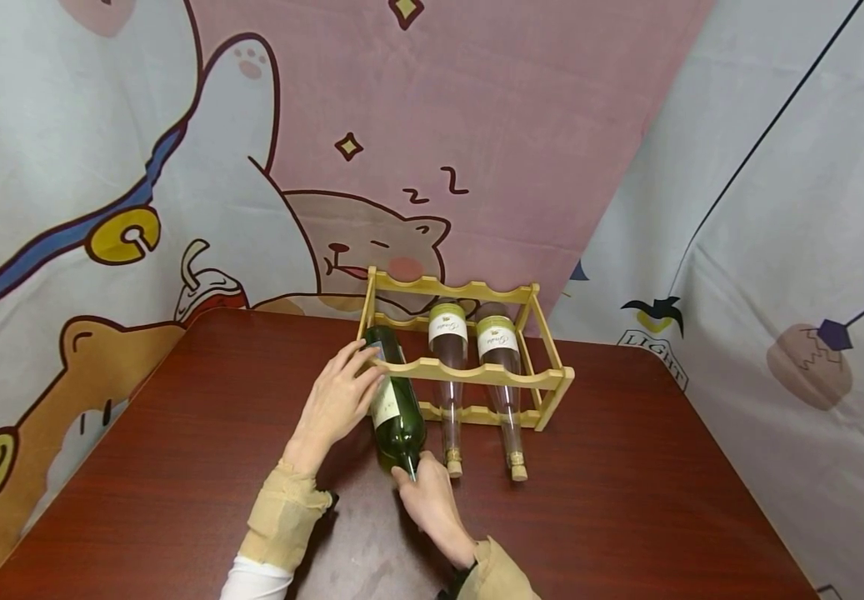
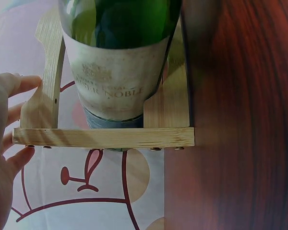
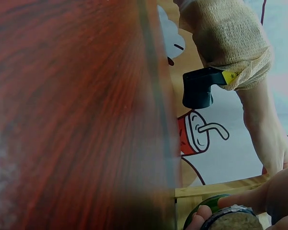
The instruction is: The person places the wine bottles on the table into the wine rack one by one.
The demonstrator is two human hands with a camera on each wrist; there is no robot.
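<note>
A green wine bottle (image 1: 399, 425) with a pale label lies in the left end of a wooden wine rack (image 1: 432, 368), its neck pointing toward me. My right hand (image 1: 432, 500) grips that bottle by the neck; the right wrist view shows the fingers around it, beside the cork (image 3: 233, 222). With my left hand (image 1: 336, 398) I hold the rack's upper front left corner, fingers (image 2: 26, 84) on both sides of the wooden end in the left wrist view. Two clear bottles, one in the middle (image 1: 450, 358) and one farther right (image 1: 501, 358), lie in the rack, corks toward me.
The rack stands toward the back of a dark red-brown wooden table (image 1: 626, 467). Behind the table hangs a printed cartoon cloth (image 1: 476, 125). Both wrists wear beige wraps (image 1: 282, 512) with a black device at the left one.
</note>
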